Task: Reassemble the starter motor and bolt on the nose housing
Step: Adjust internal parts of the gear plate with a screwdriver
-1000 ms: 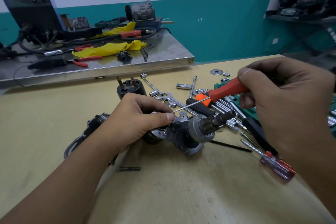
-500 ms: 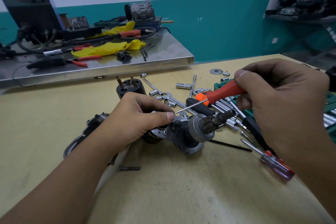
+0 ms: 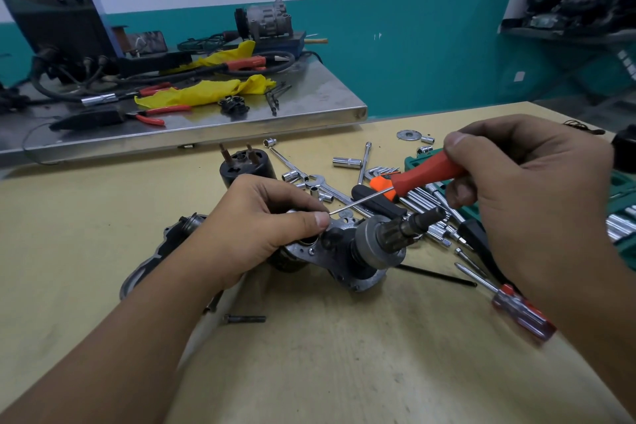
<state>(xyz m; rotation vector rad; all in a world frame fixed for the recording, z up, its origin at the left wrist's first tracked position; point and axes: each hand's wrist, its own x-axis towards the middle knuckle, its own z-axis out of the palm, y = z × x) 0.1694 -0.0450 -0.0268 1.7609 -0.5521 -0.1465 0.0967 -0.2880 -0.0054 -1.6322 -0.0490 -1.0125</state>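
We observe the starter motor lying on its side on the yellow workbench, pinion shaft pointing right. The left hand grips its body, fingers curled over the top, thumb tip beside the tip of a thin-bladed screwdriver. The right hand pinches the screwdriver's red handle between thumb and curled fingers. A dark housing lies left of the motor, partly hidden by the left forearm. A loose bolt lies nearer us.

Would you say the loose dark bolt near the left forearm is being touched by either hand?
No, the dark bolt lies alone on the table, apart from both hands.
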